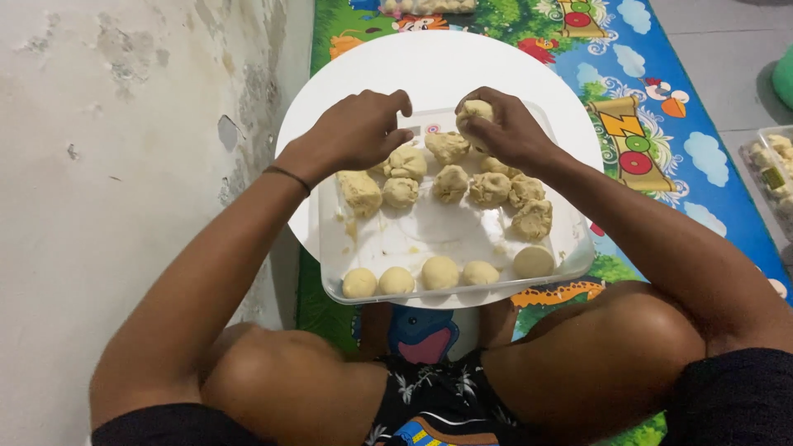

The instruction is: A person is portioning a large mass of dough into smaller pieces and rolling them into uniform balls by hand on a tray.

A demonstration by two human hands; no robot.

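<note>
Dough lump [474, 111] sits pinched in the fingers of the right hand [504, 128], held just above the far right part of a clear plastic tray [578, 248]. The fingers curl around it, pressing on it from the top and sides. The left hand [359, 132] hovers over the far left part of the tray, its fingers bent and loosely together, the fingertips just beside another rough piece of dough [406, 162]; whether they touch it cannot be told. A thin dark band [287, 175] circles the left wrist.

On the tray, rough dough pieces [491, 188] lie in a loose cluster in the middle, and smooth rolled balls [439, 272] stand in a row along the near edge. The tray rests on a round white table [429, 66], which stands on a colourful play mat [661, 124]. A peeling wall [124, 124] runs along the left. At the far right edge, another clear container [772, 169] holds more dough.
</note>
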